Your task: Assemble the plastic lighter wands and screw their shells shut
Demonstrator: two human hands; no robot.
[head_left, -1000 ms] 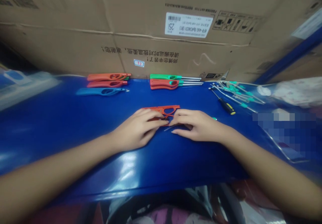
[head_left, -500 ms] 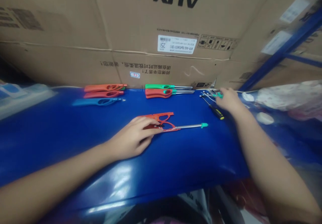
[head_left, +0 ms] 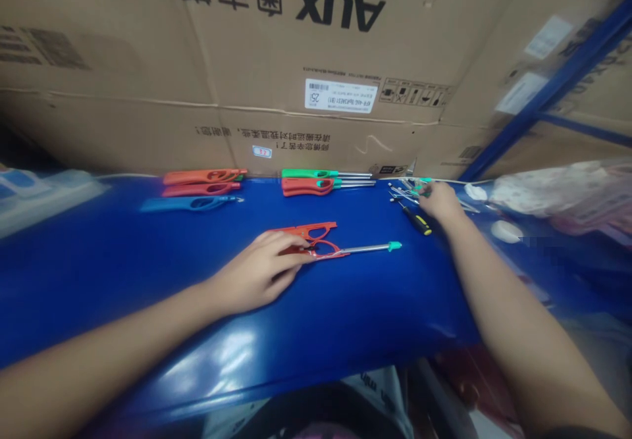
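My left hand rests on the blue table, its fingertips pressing the left end of an orange lighter shell. A metal tube with a green tip sticks out to the right of that shell. My right hand is stretched to the back right, fingers curled down onto a pile of green-tipped metal tubes. A green tip shows at its fingertips. A black and yellow screwdriver lies just left of that hand.
Two orange lighters and a blue one lie at the back left, a green and an orange one at the back middle. A large cardboard box walls the back. Clear plastic bags lie at the right.
My right hand left the orange shell and reached to the tube pile at the back right. The tube in the shell is now uncovered. My left hand stayed put.
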